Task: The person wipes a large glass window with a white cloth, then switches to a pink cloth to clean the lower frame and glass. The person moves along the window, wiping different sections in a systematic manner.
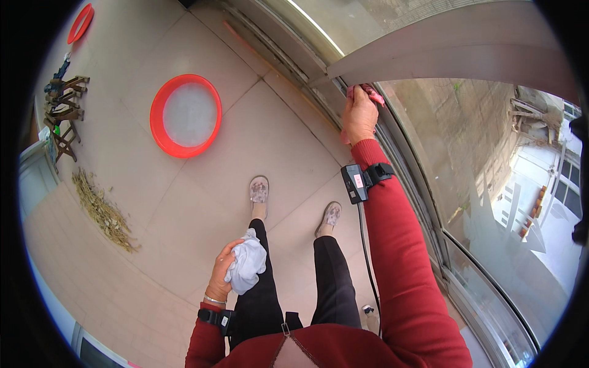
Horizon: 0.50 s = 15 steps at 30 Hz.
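Low in front of me, my left hand (222, 270) holds a crumpled white cloth (247, 261) over my left leg. My right hand (360, 115) reaches up to the window frame's lower track (395, 138) and grips a pink cloth (375, 95), pressed against the metal beside the glass. Parts of the pink cloth stick out above and below the hand, and the rest is hidden under it. Beyond the track is the window glass (441, 152), with marks on it and an outdoor view behind.
A red basin (156, 124) of cloudy water stands on the tiled floor. Another red basin (76, 30) is at the far upper left, near folding wooden stools (64, 138) and a pile of dry plant stalks (101, 209). A bottle (369, 316) stands by my right leg.
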Motion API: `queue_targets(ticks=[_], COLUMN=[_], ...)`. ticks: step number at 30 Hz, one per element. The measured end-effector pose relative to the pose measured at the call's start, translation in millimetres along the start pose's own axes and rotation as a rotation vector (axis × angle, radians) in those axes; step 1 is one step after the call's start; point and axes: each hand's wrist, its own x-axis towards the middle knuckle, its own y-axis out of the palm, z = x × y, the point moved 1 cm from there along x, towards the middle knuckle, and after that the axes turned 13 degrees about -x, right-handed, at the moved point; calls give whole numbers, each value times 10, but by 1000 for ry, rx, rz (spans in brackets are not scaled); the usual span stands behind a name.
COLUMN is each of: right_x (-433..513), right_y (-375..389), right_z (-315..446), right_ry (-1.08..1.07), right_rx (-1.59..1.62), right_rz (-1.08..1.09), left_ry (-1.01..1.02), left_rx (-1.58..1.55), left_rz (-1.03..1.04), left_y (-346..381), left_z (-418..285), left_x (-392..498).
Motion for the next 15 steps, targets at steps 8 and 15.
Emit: queue_targets(ticks=[8,15], right_x=[-318,-1339], right_y=[-238,-239], right_z=[-37,-97], right_ry=[-63,249], right_rx=[289,687], right_rz=[-134,449], left_ry=[-22,-47], left_rx=[-14,13], left_rz=[14,31], left_y=[-79,58], left_z=[43,54], left_x=[1,0])
